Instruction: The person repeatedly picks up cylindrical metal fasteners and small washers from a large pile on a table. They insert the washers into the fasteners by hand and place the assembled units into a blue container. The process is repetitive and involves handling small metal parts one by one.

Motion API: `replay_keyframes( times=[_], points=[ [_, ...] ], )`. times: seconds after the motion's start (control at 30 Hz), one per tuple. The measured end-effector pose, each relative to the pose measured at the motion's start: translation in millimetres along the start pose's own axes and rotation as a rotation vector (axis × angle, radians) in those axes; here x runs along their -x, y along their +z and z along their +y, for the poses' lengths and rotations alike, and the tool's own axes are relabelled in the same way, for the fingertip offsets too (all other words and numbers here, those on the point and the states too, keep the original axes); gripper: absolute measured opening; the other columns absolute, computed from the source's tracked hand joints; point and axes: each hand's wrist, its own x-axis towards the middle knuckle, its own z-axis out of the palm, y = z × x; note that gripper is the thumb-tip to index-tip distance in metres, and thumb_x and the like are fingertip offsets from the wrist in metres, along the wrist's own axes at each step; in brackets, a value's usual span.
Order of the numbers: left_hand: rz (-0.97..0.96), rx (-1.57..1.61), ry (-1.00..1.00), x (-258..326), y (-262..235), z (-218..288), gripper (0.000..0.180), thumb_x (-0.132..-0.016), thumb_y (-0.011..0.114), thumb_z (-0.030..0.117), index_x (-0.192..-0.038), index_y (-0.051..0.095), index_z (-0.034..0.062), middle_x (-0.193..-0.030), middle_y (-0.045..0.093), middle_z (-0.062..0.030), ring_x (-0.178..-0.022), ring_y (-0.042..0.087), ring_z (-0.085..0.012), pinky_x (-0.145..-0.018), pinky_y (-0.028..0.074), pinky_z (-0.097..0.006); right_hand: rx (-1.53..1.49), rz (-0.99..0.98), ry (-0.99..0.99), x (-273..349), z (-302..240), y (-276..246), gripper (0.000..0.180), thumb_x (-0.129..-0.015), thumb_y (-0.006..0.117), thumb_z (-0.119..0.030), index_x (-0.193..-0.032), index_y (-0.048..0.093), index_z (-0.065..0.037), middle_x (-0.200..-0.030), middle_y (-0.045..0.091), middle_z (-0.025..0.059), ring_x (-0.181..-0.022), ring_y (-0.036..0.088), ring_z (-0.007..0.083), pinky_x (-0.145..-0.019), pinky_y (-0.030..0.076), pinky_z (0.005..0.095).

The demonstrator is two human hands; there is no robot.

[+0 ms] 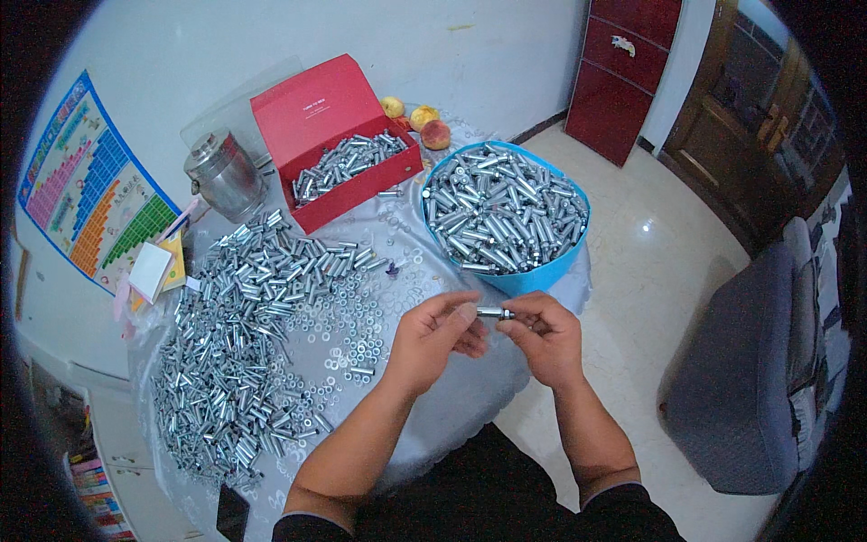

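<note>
A silvery expansion bolt (489,313) is held level between my two hands, over the near right edge of the table. My left hand (435,332) has its thumb and fingers closed around the bolt's left end, which they partly hide. The thumb and forefinger of my right hand (547,340) pinch the other end, where a nut shows. Just beyond my hands stands a blue tub (533,282) heaped with similar bolts. To the left, a large pile of loose metal sleeves (226,361) covers the table, with many washers and nuts (348,339) scattered along its right side.
An open red box (348,210) with more bolts sits at the back, beside a metal canister (224,176) and some fruit (434,135). A dark phone (232,513) lies at the near left edge. A grey sofa (736,379) stands to the right.
</note>
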Motion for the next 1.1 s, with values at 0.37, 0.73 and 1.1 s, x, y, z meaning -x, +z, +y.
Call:
replay_keyframes(
  times=[0.37, 0.73, 1.1],
  points=[
    [-0.019, 0.058, -0.178, -4, -4, -2, 0.027, -0.089, 0.065, 0.002, -0.115, 0.061, -0.0044, -0.091, 0.07, -0.0142, -0.079, 0.069, -0.0196, -0.07, 0.057, -0.031, -0.028, 0.005, 0.018, 1, -2, -6, 0.02, -0.081, 0.075, -0.004, -0.099, 0.068, -0.002, -0.091, 0.066, 0.0051, -0.083, 0.062, 0.0128, -0.074, 0.048, 0.0267],
    [-0.018, -0.316, 0.208, -4, 5, 2, 0.021, -0.09, 0.065, 0.006, -0.11, 0.066, -0.003, -0.091, 0.069, -0.0119, -0.08, 0.068, -0.0174, -0.072, 0.055, -0.028, -0.224, 0.015, 0.085, 1, -3, -5, 0.018, -0.082, 0.074, -0.005, -0.099, 0.067, -0.002, -0.09, 0.066, 0.005, -0.082, 0.061, 0.0117, -0.074, 0.048, 0.0266],
    [-0.075, -0.895, 0.745, -83, 3, 37, 0.02, -0.082, 0.069, 0.005, -0.102, 0.071, 0.0052, -0.101, 0.069, -0.0137, -0.092, 0.067, -0.0273, -0.08, 0.052, -0.035, 0.205, 0.149, -0.165, -60, -19, -17, 0.017, -0.081, 0.072, -0.004, -0.097, 0.068, -0.003, -0.09, 0.066, 0.008, -0.081, 0.062, 0.0153, -0.073, 0.049, 0.0281]
  ],
)
